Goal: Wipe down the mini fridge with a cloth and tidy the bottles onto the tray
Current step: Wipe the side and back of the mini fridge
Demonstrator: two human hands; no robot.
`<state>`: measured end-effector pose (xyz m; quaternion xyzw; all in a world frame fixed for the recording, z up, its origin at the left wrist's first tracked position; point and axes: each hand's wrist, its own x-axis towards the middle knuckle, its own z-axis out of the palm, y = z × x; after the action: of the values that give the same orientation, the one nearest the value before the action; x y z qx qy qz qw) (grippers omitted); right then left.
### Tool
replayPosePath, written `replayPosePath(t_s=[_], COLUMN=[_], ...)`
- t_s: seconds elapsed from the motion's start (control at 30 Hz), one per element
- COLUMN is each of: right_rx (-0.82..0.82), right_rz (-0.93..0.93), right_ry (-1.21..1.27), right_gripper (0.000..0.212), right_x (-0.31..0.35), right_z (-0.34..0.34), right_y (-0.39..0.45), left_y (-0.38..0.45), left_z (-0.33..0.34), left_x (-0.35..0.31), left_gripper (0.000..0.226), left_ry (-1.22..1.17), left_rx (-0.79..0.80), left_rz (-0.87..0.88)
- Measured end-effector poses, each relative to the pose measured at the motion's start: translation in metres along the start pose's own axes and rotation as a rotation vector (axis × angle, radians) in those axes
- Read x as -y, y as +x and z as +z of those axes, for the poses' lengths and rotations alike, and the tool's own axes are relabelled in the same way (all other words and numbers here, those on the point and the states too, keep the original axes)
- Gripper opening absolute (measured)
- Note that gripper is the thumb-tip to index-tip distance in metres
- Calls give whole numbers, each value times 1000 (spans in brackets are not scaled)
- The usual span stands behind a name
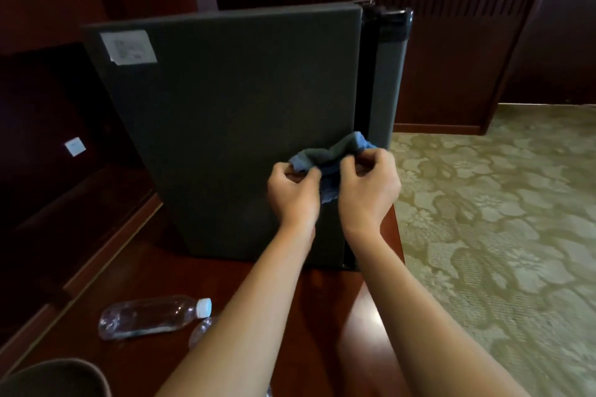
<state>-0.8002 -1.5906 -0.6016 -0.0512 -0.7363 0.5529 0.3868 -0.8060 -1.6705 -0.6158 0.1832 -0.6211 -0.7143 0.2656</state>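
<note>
- Standing just beyond both hands, the mini fridge [232,126] is seen upright on the desk [154,271], its long axis vertical; a broad dark panel is turned toward the hands, and a narrower grey face with a black hinge strip lies past the right hand.
- A paper label [128,47] is stuck high on that panel, well up and to the left of the left hand.
- A clear bottle [151,316] is laid on its side on the desk, below and to the left of the left hand, its white cap pointed toward the forearms; a second bottle [201,330] is partly hidden beside the left forearm. No tray can be made out.
- The cloth [332,155], blue and bunched, is held between the two hands, against or just in front of the panel.
- The left hand [292,190] is clamped on the cloth's left end, fingers curled.
- The right hand [367,187] is pinched on its right end, and is the nearer one to the hinge edge, so a wipe there would probably be led by it.
</note>
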Motion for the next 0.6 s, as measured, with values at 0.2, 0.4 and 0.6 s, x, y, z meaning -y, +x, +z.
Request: replayPosePath(t_s=[0.2, 0.4, 0.6], right_rx=[149, 456, 449], right_rz=[298, 426, 261], right_ry=[-163, -439, -423], right_gripper=[13, 13, 10], right_x=[-94, -163, -183], right_z=[-6, -20, -25], right_y=[-61, -103, -114], left_y=[-22, -48, -53], left_z=[-13, -26, -11], left_x=[104, 170, 183], left_gripper=[16, 12, 17], left_ry=[172, 461, 468], left_rx=[-100, -180, -313], left_rz=[-288, -353, -281])
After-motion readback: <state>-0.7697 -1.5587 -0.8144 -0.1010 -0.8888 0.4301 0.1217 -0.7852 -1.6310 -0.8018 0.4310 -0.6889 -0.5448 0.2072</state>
